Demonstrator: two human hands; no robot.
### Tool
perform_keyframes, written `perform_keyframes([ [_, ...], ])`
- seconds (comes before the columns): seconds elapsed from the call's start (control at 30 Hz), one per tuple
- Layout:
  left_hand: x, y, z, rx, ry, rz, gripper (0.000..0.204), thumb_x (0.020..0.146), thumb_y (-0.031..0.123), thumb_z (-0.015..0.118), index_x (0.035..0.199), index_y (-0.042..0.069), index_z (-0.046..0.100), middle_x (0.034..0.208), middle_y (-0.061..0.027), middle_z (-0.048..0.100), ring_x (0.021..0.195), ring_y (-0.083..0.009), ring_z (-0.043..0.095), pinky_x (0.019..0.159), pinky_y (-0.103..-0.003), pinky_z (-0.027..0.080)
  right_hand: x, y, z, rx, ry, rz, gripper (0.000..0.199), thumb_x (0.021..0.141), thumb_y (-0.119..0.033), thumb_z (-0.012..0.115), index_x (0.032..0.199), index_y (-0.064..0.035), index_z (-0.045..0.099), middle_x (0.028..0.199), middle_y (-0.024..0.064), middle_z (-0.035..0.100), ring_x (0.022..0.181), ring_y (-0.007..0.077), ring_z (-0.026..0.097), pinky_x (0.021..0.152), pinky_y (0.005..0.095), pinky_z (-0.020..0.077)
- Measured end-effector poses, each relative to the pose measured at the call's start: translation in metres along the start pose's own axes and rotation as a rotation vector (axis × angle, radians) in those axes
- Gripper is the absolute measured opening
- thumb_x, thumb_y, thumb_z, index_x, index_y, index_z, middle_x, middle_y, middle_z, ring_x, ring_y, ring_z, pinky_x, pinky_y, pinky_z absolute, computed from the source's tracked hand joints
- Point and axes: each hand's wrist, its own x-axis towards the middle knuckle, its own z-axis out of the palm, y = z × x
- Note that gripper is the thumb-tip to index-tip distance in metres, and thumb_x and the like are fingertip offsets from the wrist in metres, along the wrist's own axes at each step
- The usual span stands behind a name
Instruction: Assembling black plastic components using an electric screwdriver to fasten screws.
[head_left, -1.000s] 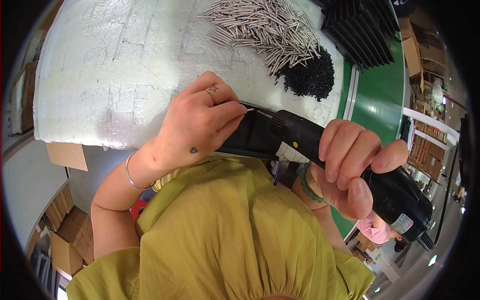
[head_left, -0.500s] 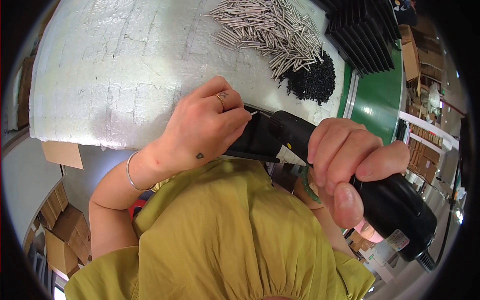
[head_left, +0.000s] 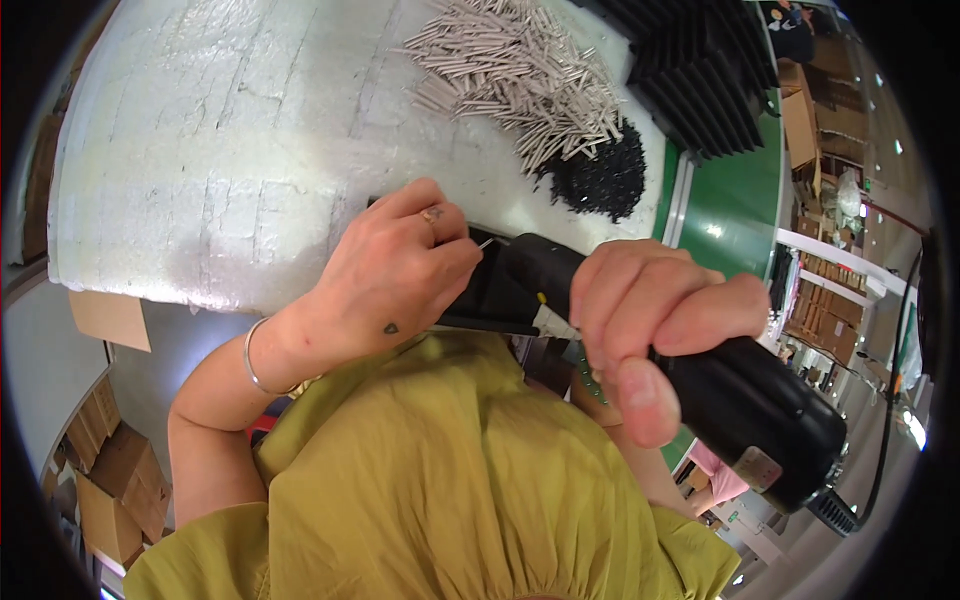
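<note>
My right hand (head_left: pixel 665 325) is wrapped around a black electric screwdriver (head_left: pixel 755 415) with a cord at its rear. The tool lies slantwise, its nose pointing left toward my left hand (head_left: pixel 395 275). That hand's fingers are pinched on a thin silver metal pin (head_left: pixel 487 243), whose end sticks out toward the tool's tip. Under both hands is a flat black panel (head_left: pixel 490 305) at the table's near edge, mostly covered by the left hand. Whether the bit touches the pin I cannot tell.
A pile of silver metal pins (head_left: pixel 520 75) lies on the white foam-covered table (head_left: pixel 200 150), beside a heap of small black screws (head_left: pixel 605 180). Black finned panels (head_left: pixel 700 80) stand at the far right on a green surface (head_left: pixel 730 210). Cardboard boxes (head_left: pixel 130 470) sit lower left.
The whole view has shifted slightly, so the table and hands sit a little further left. Both hands keep their hold, and the screwdriver stays pointed at the pin.
</note>
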Motion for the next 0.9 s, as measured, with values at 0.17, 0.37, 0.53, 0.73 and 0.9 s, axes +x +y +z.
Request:
perform_keyframes([
  [0.17, -0.002, 0.006, -0.016, 0.021, -0.085, -0.035, 0.027, 0.063, 0.01, 0.076, 0.087, 0.006, 0.064, 0.087, -0.0071, 0.057, 0.08, -0.0266, 0.053, 0.07, -0.035, 0.047, -0.01, -0.002, 0.002, 0.088, 0.339, -0.059, 0.022, 0.078, -0.008, 0.054, 0.096, -0.009, 0.042, 0.062, -0.0011, 0.045, 0.052, 0.0099, 0.044, 0.056, 0.0276, 0.0377],
  [0.37, -0.002, 0.023, -0.032, 0.22, -0.337, 0.004, 0.066, 0.061, 0.024, 0.078, 0.12, 0.009, 0.051, 0.113, -0.0143, 0.051, 0.101, -0.0342, 0.05, 0.089, -0.041, 0.041, -0.002, 0.029, -0.03, 0.002, 0.624, -0.175, 0.025, 0.073, -0.003, 0.054, 0.097, -0.0044, 0.046, 0.062, 0.0045, 0.046, 0.048, 0.0132, 0.041, 0.052, 0.0306, 0.0406],
  [0.53, 0.01, 0.029, -0.064, -0.039, -0.633, -0.119, 0.06, 0.067, 0.027, 0.076, 0.12, 0.01, 0.053, 0.108, -0.0178, 0.057, 0.102, -0.0345, 0.054, 0.087, -0.042, 0.043, -0.006, 0.035, -0.031, 0.038, 0.635, -0.11, 0.026, 0.072, -0.001, 0.055, 0.097, -0.0043, 0.046, 0.062, 0.005, 0.047, 0.048, 0.0129, 0.041, 0.052, 0.0299, 0.0404],
  [0.73, 0.041, -0.009, -0.071, -0.048, -0.601, -0.161, 0.03, 0.082, 0.021, 0.065, 0.106, 0.004, 0.062, 0.076, -0.015, 0.061, 0.076, -0.0336, 0.056, 0.067, -0.04, 0.044, -0.009, 0.01, -0.027, 0.045, 0.559, -0.188, 0.029, 0.073, -0.007, 0.054, 0.1, -0.006, 0.043, 0.059, 0.0032, 0.043, 0.047, 0.0132, 0.04, 0.052, 0.0303, 0.0381],
  [0.9, 0.028, -0.018, -0.041, 0.1, -0.457, -0.078, 0.024, 0.08, 0.017, 0.065, 0.101, 0.004, 0.064, 0.087, -0.0111, 0.058, 0.086, -0.0297, 0.053, 0.07, -0.038, 0.044, -0.009, -0.015, -0.027, 0.075, 0.414, -0.247, 0.027, 0.076, -0.01, 0.052, 0.101, -0.0076, 0.043, 0.061, -0.0007, 0.043, 0.051, 0.0107, 0.041, 0.057, 0.0281, 0.0358],
])
